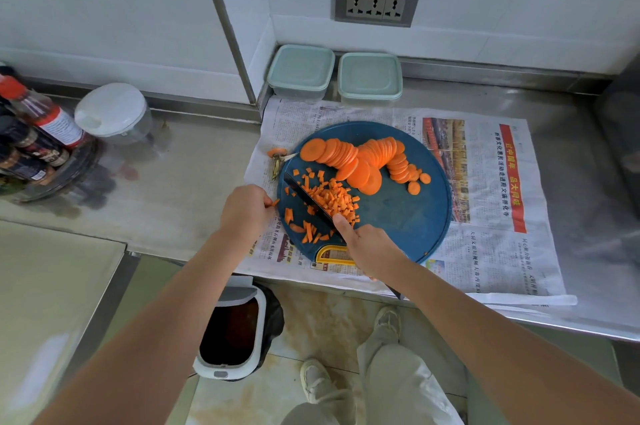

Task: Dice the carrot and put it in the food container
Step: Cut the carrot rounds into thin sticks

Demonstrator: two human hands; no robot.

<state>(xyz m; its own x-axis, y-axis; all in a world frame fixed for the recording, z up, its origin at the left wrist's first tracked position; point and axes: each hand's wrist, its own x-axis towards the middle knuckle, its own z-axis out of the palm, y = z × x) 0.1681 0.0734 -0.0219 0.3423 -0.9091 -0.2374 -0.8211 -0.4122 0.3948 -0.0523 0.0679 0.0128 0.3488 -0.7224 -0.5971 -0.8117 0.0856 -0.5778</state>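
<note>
A round blue cutting board lies on a newspaper. Fanned carrot slices cover its far half, and a heap of diced carrot sits near its left side, with a few strips closer to me. My right hand grips a black knife whose blade lies against the diced heap, index finger stretched along the spine. My left hand is curled at the board's left edge and pinches a small carrot piece. Two lidded pale green food containers stand behind the newspaper by the wall.
A carrot top lies on the paper left of the board. Sauce bottles and a white-lidded jar stand at the far left of the steel counter. A bin sits on the floor below the counter edge. A wall socket is above the containers.
</note>
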